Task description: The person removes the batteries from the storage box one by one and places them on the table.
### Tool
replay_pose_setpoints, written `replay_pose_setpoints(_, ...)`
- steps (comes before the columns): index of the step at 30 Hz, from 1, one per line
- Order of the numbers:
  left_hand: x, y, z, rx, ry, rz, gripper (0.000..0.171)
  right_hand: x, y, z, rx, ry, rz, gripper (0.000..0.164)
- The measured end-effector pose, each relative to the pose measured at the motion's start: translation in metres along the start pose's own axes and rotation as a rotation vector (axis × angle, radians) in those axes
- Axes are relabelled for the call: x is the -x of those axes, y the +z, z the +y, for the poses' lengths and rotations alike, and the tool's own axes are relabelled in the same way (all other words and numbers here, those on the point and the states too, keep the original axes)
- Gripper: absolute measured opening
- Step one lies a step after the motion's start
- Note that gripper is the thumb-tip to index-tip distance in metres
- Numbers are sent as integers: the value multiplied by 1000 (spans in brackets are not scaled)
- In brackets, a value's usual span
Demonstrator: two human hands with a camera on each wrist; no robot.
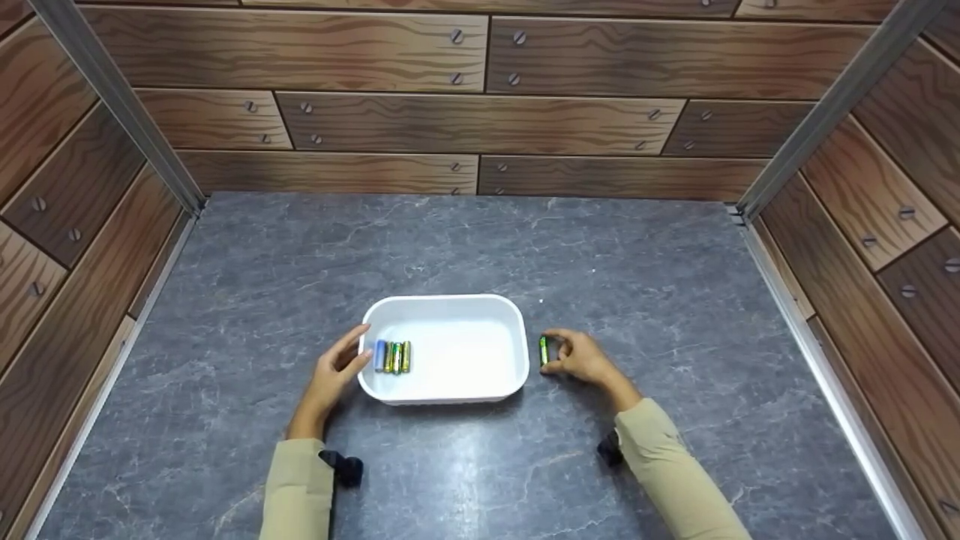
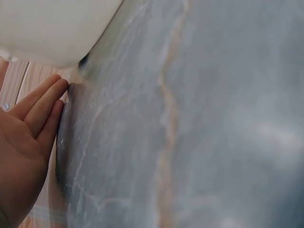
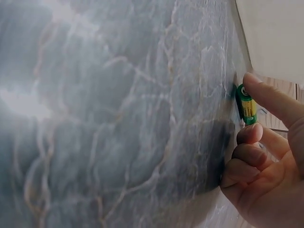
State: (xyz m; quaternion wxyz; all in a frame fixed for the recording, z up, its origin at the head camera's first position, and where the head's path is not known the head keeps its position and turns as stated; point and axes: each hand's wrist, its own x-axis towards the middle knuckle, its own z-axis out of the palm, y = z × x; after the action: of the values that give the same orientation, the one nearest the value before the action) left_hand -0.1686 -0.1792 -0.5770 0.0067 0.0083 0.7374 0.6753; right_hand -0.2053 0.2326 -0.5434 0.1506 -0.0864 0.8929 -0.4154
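Note:
A white plastic tub point(image 1: 465, 360) sits on the grey tabletop. Along its left end lie several batteries side by side: a blue battery point(image 1: 379, 356) outermost, with green-and-gold batteries point(image 1: 397, 358) to its right. My left hand point(image 1: 334, 379) is at the tub's left wall, thumb and index fingertip right at the rim; in the left wrist view its other fingers stretch out straight. Just right of the tub, my right hand point(image 1: 585, 358) pinches a green battery point(image 3: 247, 105) between thumb and fingers, one digit at each end, close over the tabletop.
Wood-patterned panels point(image 1: 382, 124) close in the back and both sides of the marbled grey tabletop point(image 1: 637, 262). Metal posts point(image 1: 814, 112) stand at the back corners. Black wrist devices point(image 1: 346, 469) show beside the sleeves.

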Motion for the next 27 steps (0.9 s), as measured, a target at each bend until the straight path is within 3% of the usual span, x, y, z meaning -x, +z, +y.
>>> replay_pose_setpoints(11,0,0,2,6,-4,-11,49,2,-6,-16,14,30,33,57)
replay_pose_setpoints(18,0,0,1,5,-7,-8,49,3,-8,-33,22,-38,96,47)
replay_pose_setpoints(27,0,1,2,1,-9,1,49,7,3,-61,13,-160,59,41)
